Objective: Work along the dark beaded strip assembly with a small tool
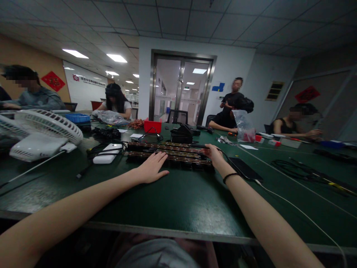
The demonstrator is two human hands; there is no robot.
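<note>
Several thin copper-coloured rods or wires point(178, 152) lie side by side across a black holder point(192, 165) on the green table. Over their left front part rests my left hand point(153, 167), palm down with its fingers stretched out. My right hand point(214, 156) is closed at the right end of the rods. A slim black pen-shaped tool point(196, 146) is gripped in it, pointing left above the rods. From this tool a dark cable seems to run back past my wrist. The tool's exact kind is too small to tell.
Left of the rods lie a white power bank point(108, 154) with black cables and a white fan point(46, 134). A phone point(245, 169) on a white cable is at right. Behind stand a black device point(181, 134) and a red bin point(152, 125). Several people sit around the table.
</note>
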